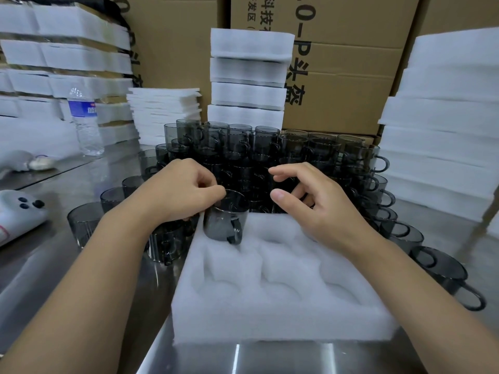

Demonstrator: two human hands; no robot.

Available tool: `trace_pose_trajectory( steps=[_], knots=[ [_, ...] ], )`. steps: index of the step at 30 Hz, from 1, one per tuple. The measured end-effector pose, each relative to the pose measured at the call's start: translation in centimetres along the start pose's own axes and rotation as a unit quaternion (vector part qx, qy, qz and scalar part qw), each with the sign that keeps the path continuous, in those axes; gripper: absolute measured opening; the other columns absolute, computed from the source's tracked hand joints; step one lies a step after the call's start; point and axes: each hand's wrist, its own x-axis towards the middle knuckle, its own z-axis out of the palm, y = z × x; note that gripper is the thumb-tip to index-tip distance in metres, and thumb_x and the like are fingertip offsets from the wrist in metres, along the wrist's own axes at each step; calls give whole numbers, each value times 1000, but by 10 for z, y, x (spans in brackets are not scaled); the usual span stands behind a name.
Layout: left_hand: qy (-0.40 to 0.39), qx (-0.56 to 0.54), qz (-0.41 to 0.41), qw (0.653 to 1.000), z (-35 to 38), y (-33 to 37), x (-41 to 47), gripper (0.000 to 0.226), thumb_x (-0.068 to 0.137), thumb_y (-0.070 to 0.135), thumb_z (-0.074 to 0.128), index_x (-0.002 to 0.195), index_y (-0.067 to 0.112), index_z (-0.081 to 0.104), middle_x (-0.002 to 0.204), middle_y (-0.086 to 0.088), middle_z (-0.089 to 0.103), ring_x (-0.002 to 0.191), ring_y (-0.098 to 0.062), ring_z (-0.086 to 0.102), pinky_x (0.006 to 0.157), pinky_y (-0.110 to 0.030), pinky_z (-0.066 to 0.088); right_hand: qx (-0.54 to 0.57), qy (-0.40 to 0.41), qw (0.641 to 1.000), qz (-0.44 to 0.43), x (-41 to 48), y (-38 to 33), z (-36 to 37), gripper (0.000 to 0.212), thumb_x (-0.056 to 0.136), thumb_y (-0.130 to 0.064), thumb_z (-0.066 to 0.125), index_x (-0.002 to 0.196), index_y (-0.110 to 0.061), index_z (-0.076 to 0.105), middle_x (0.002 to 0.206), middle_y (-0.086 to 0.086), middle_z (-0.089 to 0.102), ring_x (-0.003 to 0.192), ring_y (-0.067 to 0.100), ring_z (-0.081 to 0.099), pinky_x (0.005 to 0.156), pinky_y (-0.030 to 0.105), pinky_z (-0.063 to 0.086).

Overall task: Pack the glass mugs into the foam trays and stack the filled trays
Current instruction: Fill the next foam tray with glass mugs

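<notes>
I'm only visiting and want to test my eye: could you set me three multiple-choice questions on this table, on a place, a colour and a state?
1. Where is the mug in the left hand? A. far left corner of the tray B. middle of the tray C. on a box
2. What colour are the mugs? A. pink B. smoky grey C. white
3. The right hand is: A. gripping a mug B. holding nothing C. a fist
Answers: 1 A, it is at that corner pocket; 2 B, the glass is dark grey; 3 B, its fingers are loose and empty.

packing warehouse | cardboard cartons [337, 76] | foam tray stacks [442, 125] | steel table [270, 357]
</notes>
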Motion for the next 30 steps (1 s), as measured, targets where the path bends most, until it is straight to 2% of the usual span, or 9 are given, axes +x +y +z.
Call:
trace_pose_trajectory(
  steps=[4,8,10,13,16,18,23,28,30],
  knots=[
    [-5,-7,43,999,2,1,-1,22,79,13,57,77,31,68,41,7,40,38,-7,35,45,-20,35,-4,-5,1000,2,0,0,0,35,82,-49,53,115,-39,58,109,-16,56,73,6,55,68,9,39],
    [49,-43,98,993,0,6,-5,20,69,42,54,81,43,70,47,9,39,47,-8,36,54,-26,33,-6,-8,1000,2,0,0,0,35,82,-49,52,115,-38,58,109,-15,56,75,6,56,68,9,39],
    [48,-57,141,987,2,12,-7,27,69,56,53,88,47,69,62,12,49,59,-7,47,60,-23,38,-9,-9,1000,1,0,0,0,36,82,-49,52,115,-37,58,109,-15,56,75,6,56,67,9,39],
    [-30,-35,157,987,12,18,-6,39,73,58,56,109,45,64,95,19,58,94,1,56,83,-18,43,-14,-12,1000,-1,1,1,1,38,82,-49,52,116,-34,59,108,-16,56,75,7,55,67,9,39],
    [-119,5,132,984,23,19,-5,30,87,37,60,118,37,64,111,24,57,107,3,53,98,-29,42,-13,-14,1000,-2,2,1,1,37,82,-48,52,115,-33,60,107,-16,56,73,6,54,67,9,39],
    [-141,20,131,981,26,19,-5,26,91,28,58,114,39,64,109,23,55,106,0,51,99,-32,41,-9,-15,1000,-1,2,2,2,35,82,-48,53,114,-34,60,106,-17,56,71,5,54,66,9,38],
    [-130,19,129,983,26,20,-5,16,85,35,63,91,49,58,98,14,53,101,-2,48,95,-33,41,-18,-24,1000,-3,2,2,2,34,82,-48,53,112,-35,60,106,-16,56,70,6,54,66,9,39],
    [-156,66,155,973,30,20,-6,22,84,37,66,94,51,52,95,15,46,100,-4,37,88,-22,35,-23,-34,999,-2,3,3,2,36,81,-52,52,112,-35,60,105,-17,56,71,7,55,66,10,39],
    [-182,71,146,970,31,21,-7,21,87,45,61,107,48,55,106,23,45,106,-2,35,93,-20,32,-21,-36,999,-3,3,3,2,36,81,-52,52,112,-35,60,103,-17,55,70,6,54,67,10,40]
  ],
)
